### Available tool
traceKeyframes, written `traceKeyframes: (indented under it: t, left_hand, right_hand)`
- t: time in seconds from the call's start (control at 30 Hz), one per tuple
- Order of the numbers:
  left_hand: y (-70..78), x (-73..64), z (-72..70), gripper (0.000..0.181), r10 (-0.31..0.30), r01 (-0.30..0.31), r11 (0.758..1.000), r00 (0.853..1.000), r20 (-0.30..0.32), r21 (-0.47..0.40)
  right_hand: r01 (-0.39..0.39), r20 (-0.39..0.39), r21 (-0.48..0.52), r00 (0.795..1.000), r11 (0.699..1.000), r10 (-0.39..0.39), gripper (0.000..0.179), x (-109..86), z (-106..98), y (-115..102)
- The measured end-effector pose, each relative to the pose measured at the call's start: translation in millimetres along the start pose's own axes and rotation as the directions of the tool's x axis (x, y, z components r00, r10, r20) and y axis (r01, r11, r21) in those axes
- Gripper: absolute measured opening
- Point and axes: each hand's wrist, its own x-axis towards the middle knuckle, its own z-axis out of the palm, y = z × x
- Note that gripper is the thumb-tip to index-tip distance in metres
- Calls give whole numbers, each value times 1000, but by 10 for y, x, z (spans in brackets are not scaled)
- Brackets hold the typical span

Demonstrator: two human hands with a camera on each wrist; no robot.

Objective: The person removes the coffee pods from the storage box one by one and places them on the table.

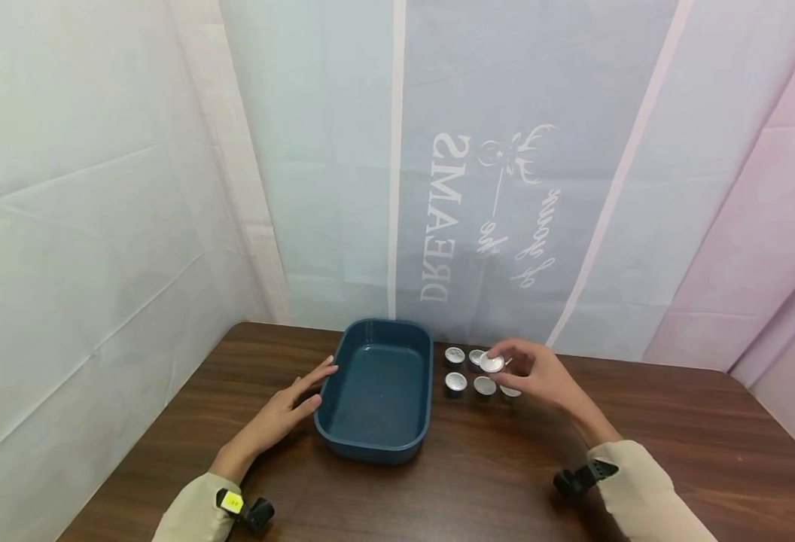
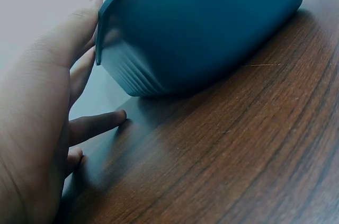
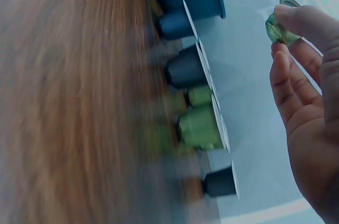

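My right hand (image 1: 540, 374) pinches a green coffee capsule (image 3: 274, 31) with a silver foil lid between thumb and fingers, raised above the other capsules. Below it, several capsules stand lid up in two short rows; the right wrist view shows a green capsule (image 3: 198, 127) and a dark capsule (image 3: 188, 69) among them. Immediately left of the rows sits a dark blue plastic bin (image 1: 379, 399), with bare floor showing inside. At the bin's left side, my left hand (image 1: 277, 416) has its fingers extended, with thumb and fingertips at the rim and other fingers down on the table.
The brown wood-grain table (image 1: 492, 482) carries the bin and capsules near its back edge. Behind it hangs a pale printed curtain (image 1: 506, 188), and another light cloth (image 1: 99, 226) hangs along the left side.
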Motion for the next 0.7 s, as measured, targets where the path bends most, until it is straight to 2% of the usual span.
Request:
traceKeyframes:
  t: [0.13,0.23,0.33,0.43,0.6,0.7]
  left_hand:
    - [-163,-1,11,52,1,-1,1000,1000,-2,18]
    - [-173,-2,11,52,0,0,1000,1000,-3,20]
    - [-179,-3,13,52,-2,2,1000,1000,-8,30]
    - [-128,-2,14,51,-5,5,1000,1000,-12,25]
    - [87,1,-4,48,4,-4,1000,1000,-7,-2]
    - [150,-2,-4,48,17,-17,1000,1000,0,4]
  right_hand:
    - [-50,-58,16,997,999,51,30,-144,-71,228]
    - [-88,-95,34,991,996,91,29,-258,-122,314]
    - [-88,-120,33,989,996,92,30,-353,-166,355]
    - [-94,-147,27,984,995,97,31,-435,-200,394]
    - [-101,-179,18,979,995,103,31,-549,-240,472]
    - [-108,-188,-2,976,994,106,32,-620,-253,530]
